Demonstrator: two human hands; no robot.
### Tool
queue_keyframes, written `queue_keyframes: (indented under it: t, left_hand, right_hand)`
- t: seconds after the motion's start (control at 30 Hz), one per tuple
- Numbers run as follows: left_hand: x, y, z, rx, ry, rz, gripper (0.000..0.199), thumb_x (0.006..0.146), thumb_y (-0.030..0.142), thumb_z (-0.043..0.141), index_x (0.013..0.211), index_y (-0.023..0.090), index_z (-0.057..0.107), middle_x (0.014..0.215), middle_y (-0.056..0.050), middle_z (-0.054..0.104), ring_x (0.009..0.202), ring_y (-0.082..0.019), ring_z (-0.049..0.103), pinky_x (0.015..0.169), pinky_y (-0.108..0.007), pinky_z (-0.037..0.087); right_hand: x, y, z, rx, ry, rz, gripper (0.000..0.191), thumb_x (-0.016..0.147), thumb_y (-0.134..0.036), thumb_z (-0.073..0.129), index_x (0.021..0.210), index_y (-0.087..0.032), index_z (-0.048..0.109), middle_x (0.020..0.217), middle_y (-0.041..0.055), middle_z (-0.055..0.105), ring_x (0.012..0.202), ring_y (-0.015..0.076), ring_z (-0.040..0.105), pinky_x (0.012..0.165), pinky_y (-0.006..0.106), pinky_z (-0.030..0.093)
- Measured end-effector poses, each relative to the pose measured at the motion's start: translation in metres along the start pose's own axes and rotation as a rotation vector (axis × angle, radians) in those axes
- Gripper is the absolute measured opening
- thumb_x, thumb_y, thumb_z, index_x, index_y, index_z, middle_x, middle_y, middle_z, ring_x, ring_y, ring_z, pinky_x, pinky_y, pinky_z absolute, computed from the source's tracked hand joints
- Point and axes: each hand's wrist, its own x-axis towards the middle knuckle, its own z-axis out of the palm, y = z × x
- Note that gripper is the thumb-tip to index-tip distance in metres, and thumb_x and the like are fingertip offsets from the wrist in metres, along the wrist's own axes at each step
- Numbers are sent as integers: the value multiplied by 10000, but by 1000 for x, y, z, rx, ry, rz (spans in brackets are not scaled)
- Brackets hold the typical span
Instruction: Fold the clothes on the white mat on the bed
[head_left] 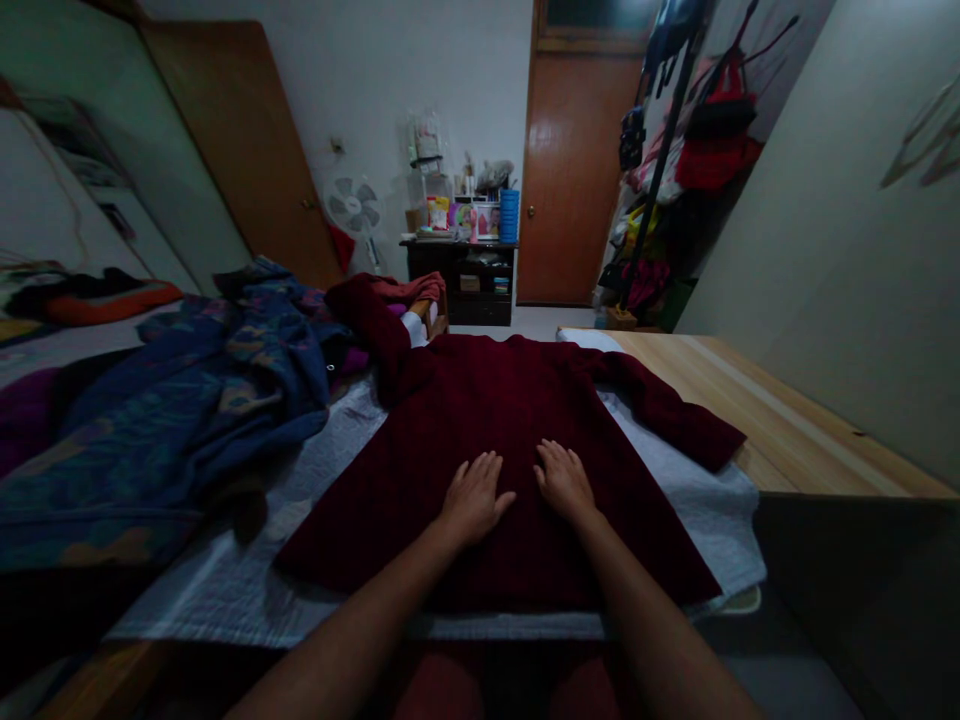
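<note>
A dark red long-sleeved coat [517,400] lies spread out in front of me, its hem toward me and its sleeves out to both sides. My left hand [475,495] rests flat on the middle of it, fingers stretched forward and thumb apart. A little to the right, my right hand [564,480] also lies on the cloth with its fingers extended. Neither hand grips anything. Under the coat is a pale quilted cover [300,590], showing along the front and both sides.
A heap of clothes with a blue patterned jacket [255,370] lies on the left, close to the coat. A wooden board [712,400] adjoins the right sleeve. Farther back stand a fan [354,205], a black cabinet [459,285] and a door [574,180]. Bags [716,150] hang at right.
</note>
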Motion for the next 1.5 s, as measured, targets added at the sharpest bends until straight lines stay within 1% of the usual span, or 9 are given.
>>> queue_keyframes:
  t: [0.17, 0.3, 0.5, 0.6, 0.83, 1.1, 1.3, 1.4, 1.5]
  left_hand:
    - [43, -49, -14, 46, -40, -157, 602, 956, 538, 287, 1462, 222, 369, 1550, -100, 344, 1425, -269, 301, 1126, -522, 271]
    - [55, -73, -10, 80, 6, -247, 670, 923, 637, 266, 1448, 245, 409, 1558, -73, 335, 1435, -340, 248, 1135, -588, 187]
    - [49, -75, 9, 134, 125, -233, 712, 904, 672, 254, 1479, 267, 366, 1576, -53, 296, 1444, -392, 176, 1131, -642, 102]
    - [49, -75, 12, 132, 133, -238, 709, 902, 669, 266, 1478, 269, 370, 1574, -46, 302, 1443, -385, 183, 1137, -636, 99]
    - [49, -76, 12, 132, 144, -243, 691, 907, 659, 274, 1486, 291, 354, 1579, -29, 289, 1451, -372, 170, 1152, -623, 66]
    - [50, -78, 13, 119, 122, -246, 683, 902, 654, 310, 1488, 305, 349, 1582, -25, 281, 1454, -381, 155, 1148, -632, 73]
    - [50, -80, 14, 128, 98, -241, 698, 901, 663, 294, 1490, 292, 350, 1583, -35, 275, 1453, -391, 151, 1139, -641, 83]
    - [51, -77, 6, 125, 56, -254, 700, 890, 667, 313, 1475, 288, 380, 1576, -53, 294, 1444, -409, 170, 1127, -650, 112]
    - [65, -72, -8, 108, -15, -292, 709, 878, 669, 332, 1427, 238, 457, 1533, -100, 376, 1403, -430, 270, 1109, -641, 188]
  right_hand:
    - [16, -11, -20, -97, -108, 84, 357, 894, -283, 478, 1202, -165, 616, 1294, 135, 601, 1183, 256, 544, 983, 371, 387]
    - [46, -26, -37, -137, -186, 121, 287, 886, -296, 481, 1024, -152, 687, 1121, 168, 658, 1037, 287, 611, 855, 389, 434]
    - [99, -56, -26, 10, -151, -83, 335, 889, -307, 517, 1177, -160, 603, 1217, 137, 614, 1102, 247, 582, 915, 349, 413]
    - [127, -62, -13, 93, -190, -65, 358, 870, -332, 563, 1195, -186, 599, 1281, 120, 583, 1144, 244, 560, 908, 333, 418]
    - [184, -34, 2, 173, -163, 53, 212, 893, -297, 516, 967, -193, 685, 1008, 66, 707, 930, 172, 646, 783, 243, 429]
    - [173, -13, 24, 167, -5, 84, 272, 935, -254, 412, 1095, -218, 629, 1116, 61, 657, 1016, 180, 603, 851, 256, 410]
    - [169, -7, 25, 102, -8, -30, 247, 908, -226, 445, 1071, -218, 630, 1092, 69, 623, 1036, 181, 559, 914, 261, 385]
    - [167, -3, 26, 43, 30, 8, 322, 907, -296, 467, 1189, -218, 602, 1263, 101, 574, 1186, 239, 484, 1025, 365, 326]
    - [167, -2, 31, 7, 11, 81, 506, 911, -346, 446, 1389, -182, 463, 1487, 123, 407, 1378, 282, 309, 1126, 470, 182]
